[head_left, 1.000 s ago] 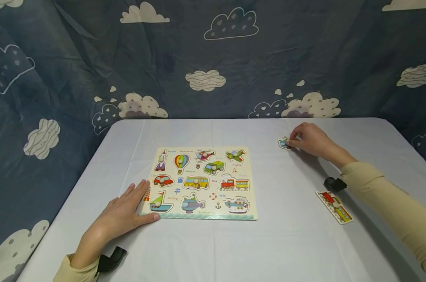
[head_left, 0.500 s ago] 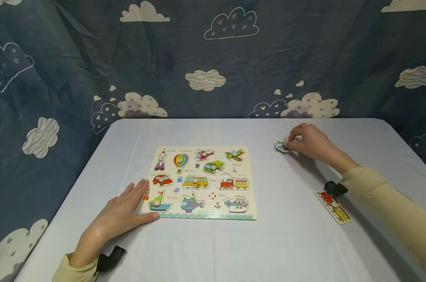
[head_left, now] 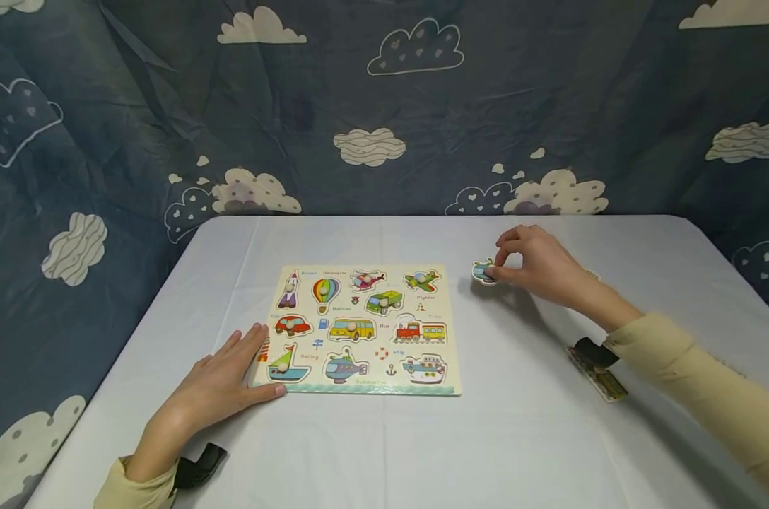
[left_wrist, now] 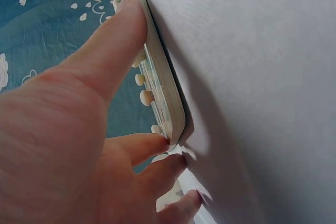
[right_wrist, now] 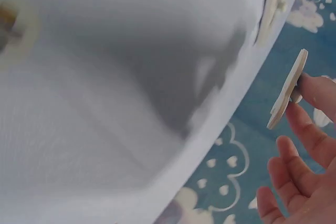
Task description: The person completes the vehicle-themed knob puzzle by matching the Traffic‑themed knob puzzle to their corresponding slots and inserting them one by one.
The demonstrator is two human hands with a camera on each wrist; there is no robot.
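Note:
My right hand (head_left: pixel 540 265) pinches a small blue submarine puzzle piece (head_left: pixel 484 271) between thumb and index finger, right of the board. In the right wrist view, the piece (right_wrist: pixel 288 88) is seen edge-on, its knob between the fingertips, raised off the white cloth. The other fingers are loosely bent. My left hand (head_left: pixel 215 385) lies at the left end of the cream vehicle puzzle board (head_left: pixel 454 387), its thumb along the front edge. In the left wrist view, its fingertips meet the corner of the board (left_wrist: pixel 170 103).
A train puzzle piece (head_left: pixel 603 378) lies on the white cloth (head_left: pixel 384 459) under the right wrist, in shadow. Knobbed pieces such as the yellow bus (head_left: pixel 353 329) and red car (head_left: pixel 292 325) sit in the board. A dark cloud-patterned curtain (head_left: pixel 384 99) hangs behind the table.
My right hand has moved left toward the board with the submarine piece and lifted it, its shadow now apart below. The left hand and the board have stayed put.

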